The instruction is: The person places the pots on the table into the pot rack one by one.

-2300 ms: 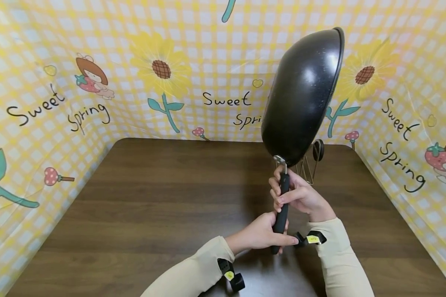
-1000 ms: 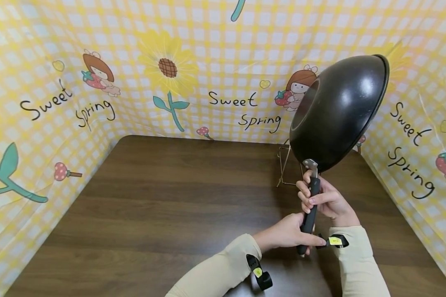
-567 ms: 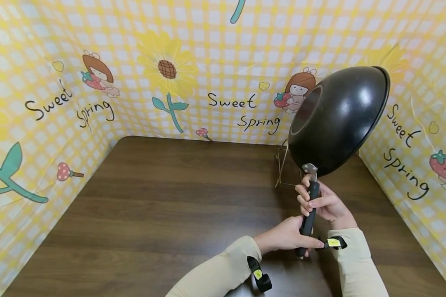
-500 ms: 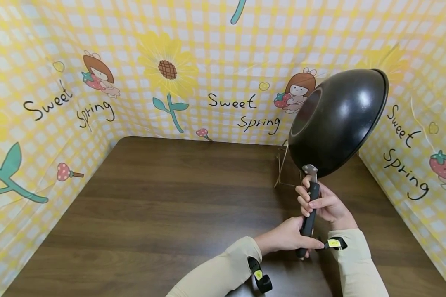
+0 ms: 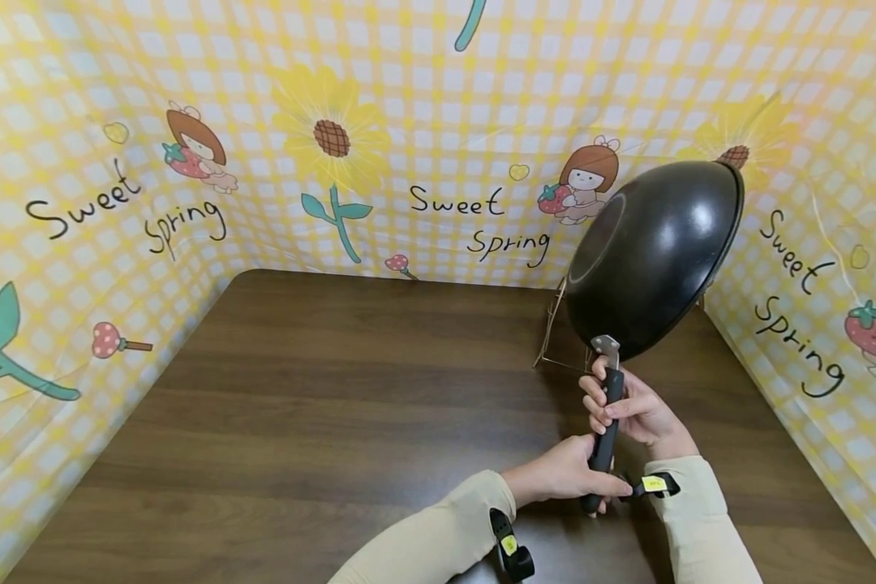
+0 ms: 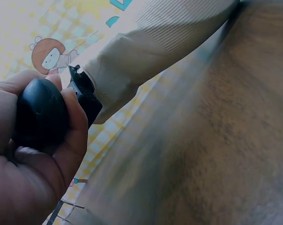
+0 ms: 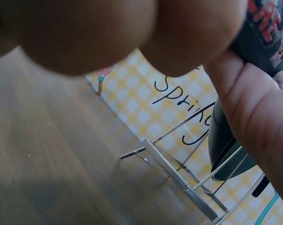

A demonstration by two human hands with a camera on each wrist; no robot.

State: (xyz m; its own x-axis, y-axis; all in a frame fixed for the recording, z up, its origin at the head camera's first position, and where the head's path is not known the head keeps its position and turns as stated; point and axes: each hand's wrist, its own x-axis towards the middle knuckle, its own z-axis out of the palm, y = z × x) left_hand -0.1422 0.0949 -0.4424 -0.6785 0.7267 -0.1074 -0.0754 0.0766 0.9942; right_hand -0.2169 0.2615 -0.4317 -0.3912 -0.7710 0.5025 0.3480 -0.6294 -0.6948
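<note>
A black wok (image 5: 650,251) is held up at the right of the head view, its outer base facing me and its rim tilted to the upper right. My right hand (image 5: 638,410) grips the upper part of its black handle (image 5: 607,442), just below the metal bracket. Lower down, my left hand (image 5: 565,470) holds the handle's end, which shows as a dark rounded butt (image 6: 43,112) in the left wrist view. Behind the wok stands a metal wire rack (image 5: 552,332), mostly hidden in the head view. Whether wok and rack touch, I cannot tell.
The brown wooden table (image 5: 336,422) is enclosed by a yellow checked cloth (image 5: 438,122) at the back and sides. In the right wrist view, a dark curved object (image 7: 226,145) shows behind the wires of the rack (image 7: 179,173).
Both hands have carried the wok rightward and then lowered it, tipping it further to the right. Over the last half second it has sunk slightly toward the rack. Both grips stay the same.
</note>
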